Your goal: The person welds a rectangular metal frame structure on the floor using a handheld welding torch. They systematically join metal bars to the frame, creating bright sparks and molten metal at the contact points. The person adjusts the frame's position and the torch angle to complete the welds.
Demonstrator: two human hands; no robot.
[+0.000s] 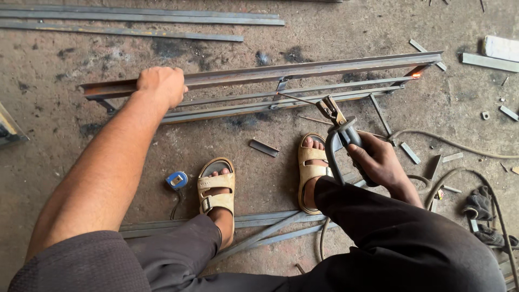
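Head view: electrode holder (341,141) (right hand (378,162)) points its rod up-left.

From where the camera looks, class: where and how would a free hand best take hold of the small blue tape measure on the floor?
Grip the blue tape measure across its flat sides, coming straight down from above. It lies on bare floor beside the left sandal, body clear above, cord trailing toward the person.

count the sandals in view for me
2. One tan sandal is on the foot beside the blue tape measure; the other sandal is on the foot below the electrode holder gripped by the right hand. None seem hidden.
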